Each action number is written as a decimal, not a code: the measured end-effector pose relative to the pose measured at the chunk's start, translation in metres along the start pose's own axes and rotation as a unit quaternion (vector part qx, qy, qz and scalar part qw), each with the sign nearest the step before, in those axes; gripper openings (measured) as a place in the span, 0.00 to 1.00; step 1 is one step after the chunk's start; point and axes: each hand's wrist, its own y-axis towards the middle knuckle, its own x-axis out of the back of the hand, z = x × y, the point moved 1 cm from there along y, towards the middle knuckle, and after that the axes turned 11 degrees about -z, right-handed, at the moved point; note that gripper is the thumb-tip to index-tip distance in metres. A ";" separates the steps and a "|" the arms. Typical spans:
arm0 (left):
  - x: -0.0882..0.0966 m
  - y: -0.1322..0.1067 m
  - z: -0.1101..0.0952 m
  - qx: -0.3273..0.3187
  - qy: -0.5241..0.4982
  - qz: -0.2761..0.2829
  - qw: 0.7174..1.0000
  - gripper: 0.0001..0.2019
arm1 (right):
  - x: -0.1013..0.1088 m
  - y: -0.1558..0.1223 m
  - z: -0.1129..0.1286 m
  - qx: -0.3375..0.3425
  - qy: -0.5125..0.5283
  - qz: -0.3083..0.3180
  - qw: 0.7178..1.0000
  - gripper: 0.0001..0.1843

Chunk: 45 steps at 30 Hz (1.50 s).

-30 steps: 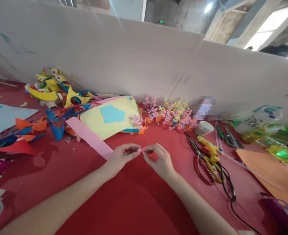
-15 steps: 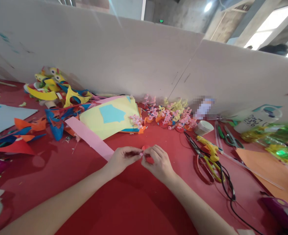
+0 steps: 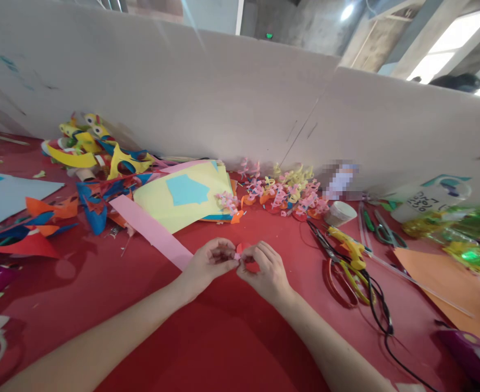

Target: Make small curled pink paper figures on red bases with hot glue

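Both hands meet over the middle of the red table. My left hand (image 3: 207,267) has its thumb tip against a small pink piece (image 3: 237,256), with the fingers curled close above. My right hand (image 3: 266,272) pinches the same small work from the other side, between thumb and forefinger. A bit of red paper (image 3: 240,248) shows just behind the pink piece; whether the two are joined I cannot tell. Close to my left wrist, a long pink paper strip (image 3: 150,231) runs beneath the hand.
Sheets of yellow paper (image 3: 174,212) lie ahead, beside a cluster of small pink and yellow curled paper figures (image 3: 283,190). To the right are yellow-handled scissors (image 3: 356,280), a yellow glue gun (image 3: 352,247) with black cord, a tape roll (image 3: 341,212) and orange paper (image 3: 452,288). A white partition (image 3: 207,98) stands behind.
My left fingers have lifted and curled slightly away from the thumb, so more of the small pink piece shows. My right hand has barely shifted.
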 end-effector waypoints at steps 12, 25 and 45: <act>0.008 0.007 0.000 -0.034 0.057 -0.032 0.997 0.10 | -0.001 -0.004 -0.011 -0.109 0.065 0.004 0.992 0.06; 0.009 0.005 0.000 -0.055 0.093 -0.003 0.994 0.09 | 0.001 0.000 -0.002 -0.044 0.049 0.013 0.998 0.07; 0.003 0.002 -0.003 -0.047 0.063 0.009 0.997 0.10 | 0.000 -0.001 -0.002 -0.036 0.026 0.011 0.999 0.07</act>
